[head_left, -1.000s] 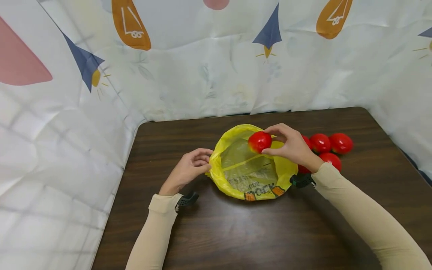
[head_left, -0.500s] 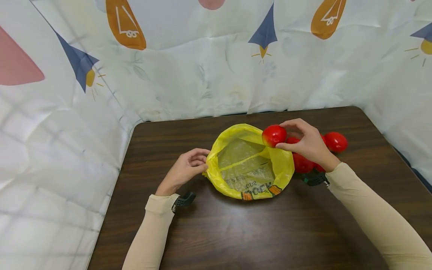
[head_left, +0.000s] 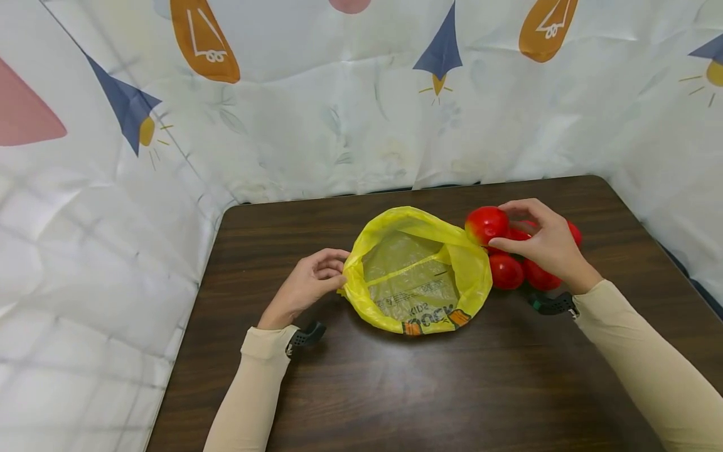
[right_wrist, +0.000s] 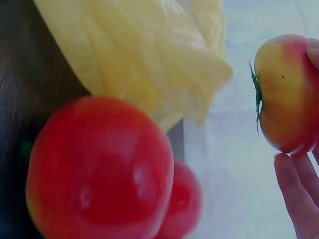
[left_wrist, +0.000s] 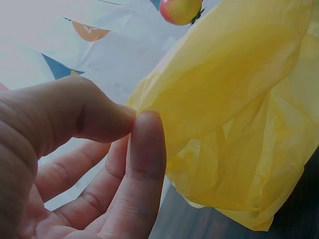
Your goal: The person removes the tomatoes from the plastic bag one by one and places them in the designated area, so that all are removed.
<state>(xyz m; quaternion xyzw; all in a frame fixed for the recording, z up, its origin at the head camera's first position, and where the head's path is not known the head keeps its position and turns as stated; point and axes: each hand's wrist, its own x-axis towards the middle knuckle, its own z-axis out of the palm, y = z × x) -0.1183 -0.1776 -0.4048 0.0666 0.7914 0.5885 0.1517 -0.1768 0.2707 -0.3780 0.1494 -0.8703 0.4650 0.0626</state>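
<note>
A yellow plastic bag [head_left: 418, 325] stands with its mouth spread wide in the middle of the table, its inside showing nothing but the bag's printed film. My left hand [head_left: 309, 281] pinches its left rim between thumb and forefinger, as the left wrist view shows up close. Raised at the bag's right rim is a red tomato [head_left: 486, 225], held by the thumb and fingertips of my right hand [head_left: 545, 242]. That tomato [right_wrist: 286, 94] has a yellow end with a green calyx in the right wrist view. Below my right hand, several more red tomatoes [head_left: 506, 271] sit clustered, partly hidden by it.
The dark wooden table [head_left: 361, 389] carries the bag and the tomatoes. Behind and to the left hang white printed sheets [head_left: 316, 125], meeting the table's far and left edges. The tomato cluster lies right beside the bag's right side.
My right hand has carried the tomato rightward, from over the bag's mouth to its right rim above the other tomatoes. The left hand keeps its pinch on the bag.
</note>
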